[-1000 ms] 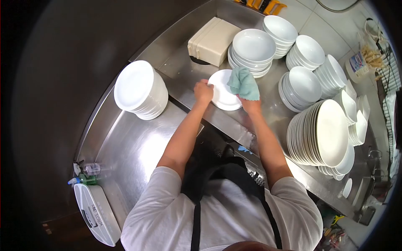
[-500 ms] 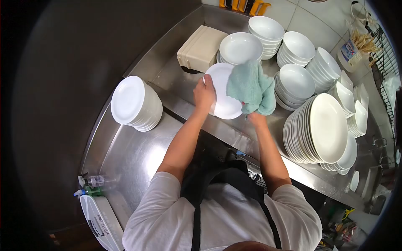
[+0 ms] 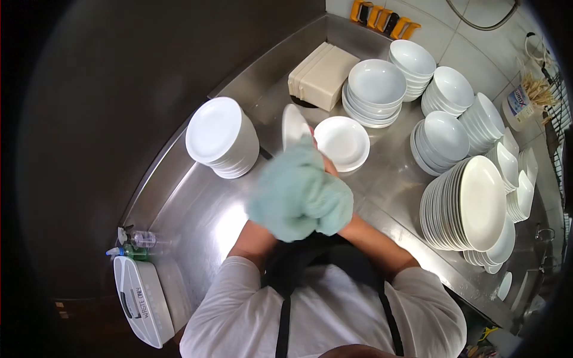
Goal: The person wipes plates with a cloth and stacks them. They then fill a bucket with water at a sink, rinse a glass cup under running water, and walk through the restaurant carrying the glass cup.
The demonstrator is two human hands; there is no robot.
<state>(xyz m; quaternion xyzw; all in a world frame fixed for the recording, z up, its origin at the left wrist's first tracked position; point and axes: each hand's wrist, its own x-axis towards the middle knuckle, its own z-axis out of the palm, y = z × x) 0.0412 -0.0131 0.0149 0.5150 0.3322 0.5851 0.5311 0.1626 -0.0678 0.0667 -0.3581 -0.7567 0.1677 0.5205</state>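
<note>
A white plate (image 3: pixel 292 126), tilted nearly edge-on, is held up in front of me. A pale green cloth (image 3: pixel 304 191), blurred by motion, covers the plate's lower part and most of both hands. Skin of my left hand (image 3: pixel 328 165), closed, shows between the cloth and the plate's right side; its grip is largely hidden. My right hand is behind the cloth, its forearm reaching into it from the lower right. Just right of the held plate, a white shallow dish (image 3: pixel 342 143) lies on the steel counter.
A tall stack of white plates (image 3: pixel 218 134) stands at left. Stacked bowls (image 3: pixel 377 83), a beige box (image 3: pixel 322 74) and a large stack of oval plates (image 3: pixel 471 203) line the back and right. A lidded "waste only" bin (image 3: pixel 140 301) is at lower left.
The plate has gone from lying face-up over the counter to tilted edge-on, nearer the left stack. The cloth has moved left and toward me. The shallow dish is now uncovered.
</note>
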